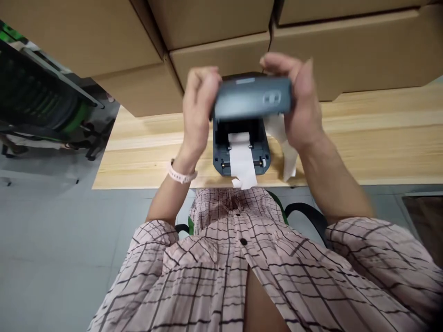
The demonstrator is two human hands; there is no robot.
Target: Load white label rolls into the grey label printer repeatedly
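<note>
A dark blue-grey label printer stands on the wooden table near its front edge, its lid raised. My left hand grips the lid's left side with curled fingers. On the lid's right side, my right hand presses with the palm, fingers reaching over the top. A white paper strip runs out of the printer's front and hangs a little past the table edge, its end torn. To the right, beneath my right hand, another length of white paper lies on the table. The lid is blurred by motion.
Large cardboard boxes stand stacked along the back of the wooden table. At the left, beyond the table's end, is a dark mesh chair on the grey floor. A black armrest shows beside my lap.
</note>
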